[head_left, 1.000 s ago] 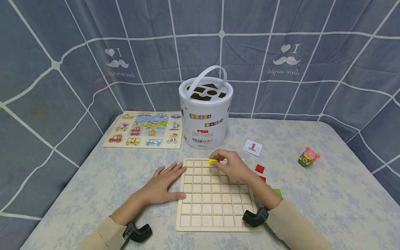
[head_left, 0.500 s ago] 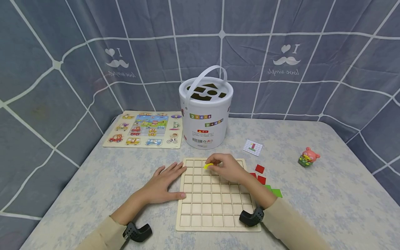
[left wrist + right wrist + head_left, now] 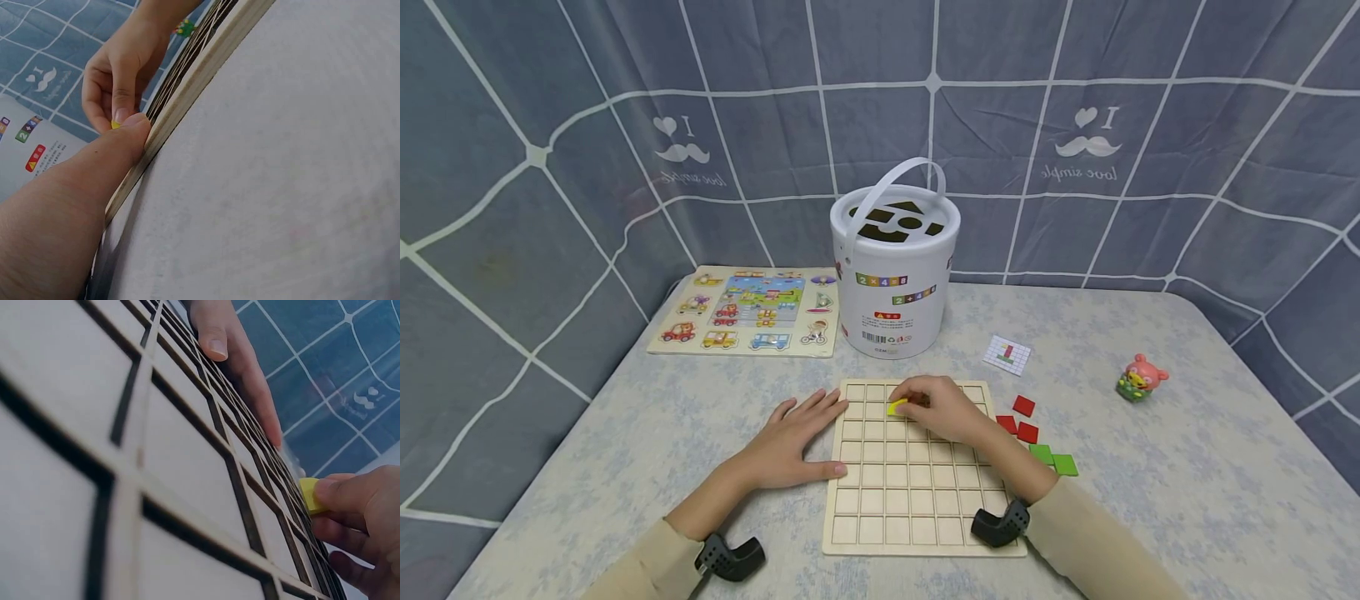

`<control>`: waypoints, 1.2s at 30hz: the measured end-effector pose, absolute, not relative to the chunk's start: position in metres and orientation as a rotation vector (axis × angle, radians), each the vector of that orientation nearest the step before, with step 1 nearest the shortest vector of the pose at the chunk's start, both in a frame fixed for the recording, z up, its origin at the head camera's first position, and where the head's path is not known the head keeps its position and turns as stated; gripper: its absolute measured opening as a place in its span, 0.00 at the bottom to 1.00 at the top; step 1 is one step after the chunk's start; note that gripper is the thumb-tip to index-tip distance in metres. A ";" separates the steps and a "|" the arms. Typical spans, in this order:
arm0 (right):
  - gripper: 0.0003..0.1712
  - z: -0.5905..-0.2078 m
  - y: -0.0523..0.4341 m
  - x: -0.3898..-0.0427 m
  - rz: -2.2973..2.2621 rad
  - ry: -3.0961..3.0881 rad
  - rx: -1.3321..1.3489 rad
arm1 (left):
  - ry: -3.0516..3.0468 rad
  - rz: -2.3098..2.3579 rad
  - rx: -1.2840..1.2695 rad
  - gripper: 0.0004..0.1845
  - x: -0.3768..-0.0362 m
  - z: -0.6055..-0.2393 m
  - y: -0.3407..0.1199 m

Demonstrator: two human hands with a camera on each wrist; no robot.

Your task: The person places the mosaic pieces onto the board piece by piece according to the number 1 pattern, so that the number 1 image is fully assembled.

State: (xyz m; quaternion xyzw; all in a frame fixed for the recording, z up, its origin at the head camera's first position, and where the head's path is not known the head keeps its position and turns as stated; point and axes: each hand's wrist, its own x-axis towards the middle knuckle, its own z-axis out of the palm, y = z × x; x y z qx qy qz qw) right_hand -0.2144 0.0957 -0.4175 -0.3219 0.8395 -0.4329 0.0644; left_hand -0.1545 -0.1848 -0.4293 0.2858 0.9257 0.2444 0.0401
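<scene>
A wooden grid board point(image 3: 883, 476) with square recesses lies flat on the table. My right hand point(image 3: 943, 410) pinches a yellow square tile point(image 3: 897, 407) between thumb and fingers, close over a cell in the second row from the far edge. In the right wrist view the yellow tile point(image 3: 310, 495) tilts at the board's surface. My left hand point(image 3: 793, 446) lies spread on the table, its thumb and fingertips against the board's left edge. Red tiles point(image 3: 1023, 406) and two green tiles point(image 3: 1064, 465) lie right of the board, partly behind my right forearm.
Behind the board stands a white bucket point(image 3: 891, 321) with shape cutouts in its lid. A picture puzzle point(image 3: 752, 342) lies at back left. A small pattern card point(image 3: 1007, 355) sits beyond the red tiles, and a pink-eared figurine point(image 3: 1139, 377) stands farther right.
My right hand has moved a little left and toward me with the yellow tile, down to the second row. More of the red and green tiles shows. My left hand has stayed put.
</scene>
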 end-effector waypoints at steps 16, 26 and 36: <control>0.06 -0.421 0.094 -0.213 -1.275 2.569 -0.969 | 2.826 0.755 0.859 0.49 -0.155 -0.429 -0.184; 0.06 -0.424 0.093 -0.212 -1.317 2.566 -0.965 | 2.836 0.748 0.880 0.48 -0.155 -0.430 -0.185; 0.08 -0.429 0.096 -0.214 -1.341 2.580 -1.061 | 2.834 0.742 0.872 0.49 -0.155 -0.429 -0.184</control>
